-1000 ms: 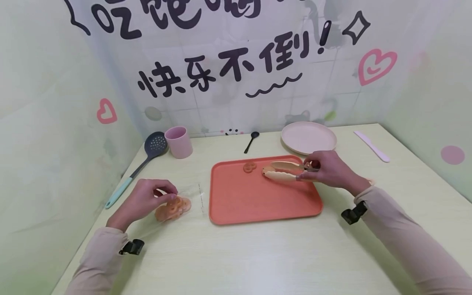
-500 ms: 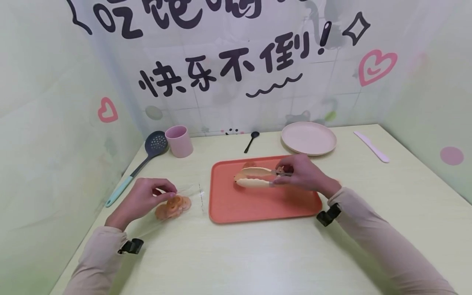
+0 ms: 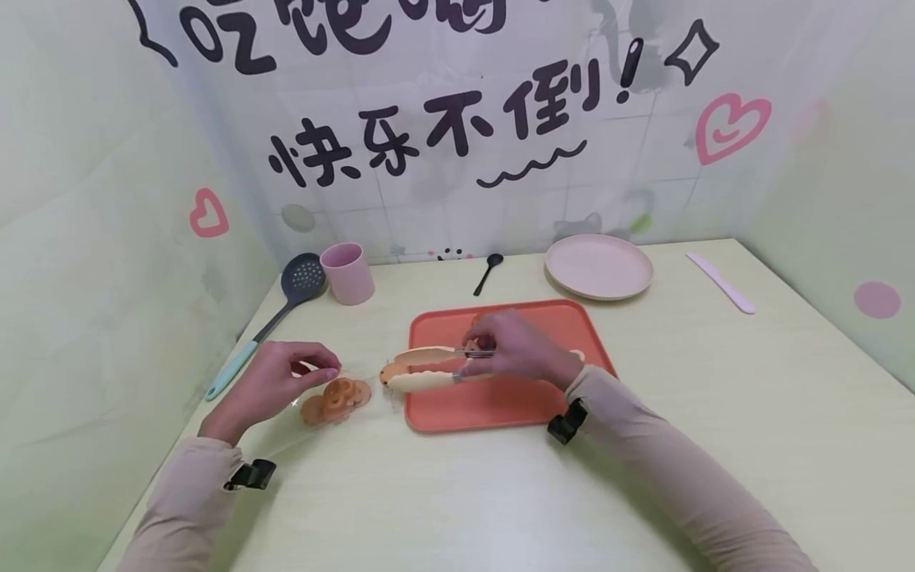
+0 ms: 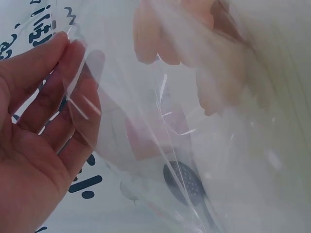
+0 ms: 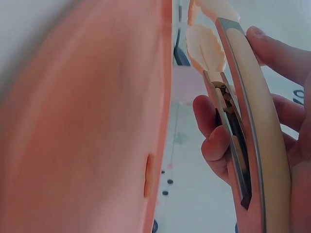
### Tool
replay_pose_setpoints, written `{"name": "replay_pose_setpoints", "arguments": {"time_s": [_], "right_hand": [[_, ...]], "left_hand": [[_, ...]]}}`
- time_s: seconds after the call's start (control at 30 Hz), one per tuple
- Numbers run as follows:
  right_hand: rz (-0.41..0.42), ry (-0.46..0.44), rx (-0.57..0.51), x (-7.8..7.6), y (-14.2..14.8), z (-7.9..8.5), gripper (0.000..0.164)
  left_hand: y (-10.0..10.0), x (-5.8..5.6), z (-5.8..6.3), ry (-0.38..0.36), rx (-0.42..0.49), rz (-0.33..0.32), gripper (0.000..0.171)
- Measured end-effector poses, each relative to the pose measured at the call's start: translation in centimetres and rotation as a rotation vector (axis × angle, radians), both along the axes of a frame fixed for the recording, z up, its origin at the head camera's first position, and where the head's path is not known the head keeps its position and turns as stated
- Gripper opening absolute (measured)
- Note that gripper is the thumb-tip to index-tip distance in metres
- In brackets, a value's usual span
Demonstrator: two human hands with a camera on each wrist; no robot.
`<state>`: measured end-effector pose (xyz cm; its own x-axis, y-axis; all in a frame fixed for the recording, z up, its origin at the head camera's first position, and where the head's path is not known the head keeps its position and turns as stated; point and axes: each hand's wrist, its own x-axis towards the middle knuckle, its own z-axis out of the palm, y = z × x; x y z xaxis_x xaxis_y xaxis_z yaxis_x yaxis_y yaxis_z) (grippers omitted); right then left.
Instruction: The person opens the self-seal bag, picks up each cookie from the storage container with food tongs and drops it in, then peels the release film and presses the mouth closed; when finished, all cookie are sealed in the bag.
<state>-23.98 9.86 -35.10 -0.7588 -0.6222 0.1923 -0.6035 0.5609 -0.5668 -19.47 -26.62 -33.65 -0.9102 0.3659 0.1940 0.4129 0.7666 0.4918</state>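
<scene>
My left hand [image 3: 275, 385] pinches the edge of a clear plastic bag [image 4: 116, 107] at the left of the table. Several brown, pretzel-like rings [image 3: 336, 400] lie inside the bag. My right hand [image 3: 518, 345] grips kitchen tongs [image 3: 429, 381] with cream scalloped tips, above the left half of an orange tray [image 3: 500, 411]. Between the tong tips a brown pretzel-like piece [image 3: 389, 373] is held, just past the tray's left rim and close to the bag's mouth. Another such ring [image 5: 149, 174] lies on the tray, mostly hidden behind my right hand in the head view.
A slotted spoon [image 3: 268, 318] and a pink cup [image 3: 349, 275] stand at the back left. A small black spoon [image 3: 488, 274] lies behind the tray. Farther right are a pink plate [image 3: 599, 268] and a pink knife [image 3: 720, 283].
My right hand has carried the tongs and the pretzel-like piece leftward, from the tray's right side to past its left rim. The left hand stays almost in place at the bag.
</scene>
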Motion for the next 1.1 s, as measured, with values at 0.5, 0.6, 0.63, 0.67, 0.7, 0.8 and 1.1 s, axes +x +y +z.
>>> {"name": "replay_pose_setpoints", "arguments": {"time_s": [0.5,0.6,0.63,0.67,0.7,0.8,1.1], "right_hand": [[0.044,0.016,0.065,0.2,-4.1,-0.4,0.025],[0.061,0.033,0.046,0.0,-4.6,-0.6,0.027],[0.064,0.032,0.039,0.0,-4.7,-0.6,0.028],[0.065,0.033,0.034,0.0,-4.7,-0.7,0.029],[0.07,0.032,0.026,-0.1,-4.7,-0.8,0.03],[0.073,0.022,0.008,-0.2,-4.7,-0.9,0.03],[0.083,-0.064,-0.038,-0.2,-5.9,-1.3,0.021]], "left_hand": [[0.4,-0.1,-0.3,-0.043,-0.01,-0.033,0.01],[0.6,-0.3,-0.4,-0.042,-0.004,-0.034,0.009],[0.6,-0.3,-0.5,-0.039,-0.003,-0.034,0.009],[0.7,-0.3,-0.5,-0.039,-0.004,-0.033,0.009],[0.7,-0.3,-0.5,-0.041,-0.005,-0.032,0.009],[0.8,-0.4,-0.6,-0.045,-0.006,-0.029,0.01],[1.0,-0.5,-1.0,-0.002,0.016,-0.041,0.01]]}}
